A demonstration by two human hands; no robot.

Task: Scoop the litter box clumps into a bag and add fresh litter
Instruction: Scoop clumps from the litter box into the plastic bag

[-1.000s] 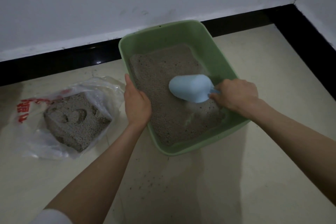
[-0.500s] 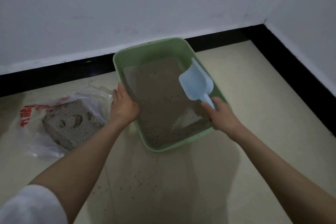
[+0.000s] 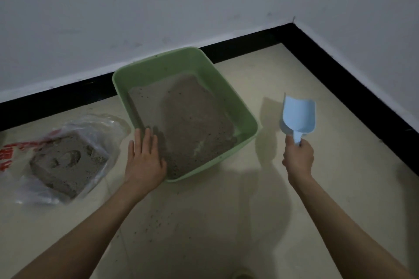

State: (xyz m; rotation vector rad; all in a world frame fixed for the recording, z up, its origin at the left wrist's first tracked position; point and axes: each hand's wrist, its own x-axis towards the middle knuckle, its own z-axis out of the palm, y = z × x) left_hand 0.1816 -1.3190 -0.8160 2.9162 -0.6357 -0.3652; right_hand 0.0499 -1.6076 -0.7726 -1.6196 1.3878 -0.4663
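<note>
**Spotter:** Where did you have the hands at that point?

**Operator:** My right hand (image 3: 298, 157) was clenched round the handle of the blue scoop (image 3: 298, 113), held over the floor (image 3: 340, 176) at about three o'clock from the green litter box (image 3: 246, 108), well clear of its rim. The scoop's open mouth pointed toward twelve o'clock, and it looked empty to me. My left hand (image 3: 145, 156) was released, fingers flat, resting on the box's rim at roughly eight o'clock.

**Spotter:** And the box itself, and the bag?

**Operator:** The box sat near the wall (image 3: 158, 18), its long axis running from about eleven o'clock to five. The litter (image 3: 192, 120) lay heaped through the middle, thinner along the far left edge. The plastic bag (image 3: 68, 154) lay open on the floor at nine o'clock from the box, just beside my left hand, with a grey block of litter inside.

**Spotter:** So which hand was nearer the bag?

**Operator:** The left, clearly. I judged the scoop would have had to cross the whole box, from three o'clock toward nine, to reach it. Loose grains (image 3: 158, 222) were scattered on the floor at six o'clock.
</note>
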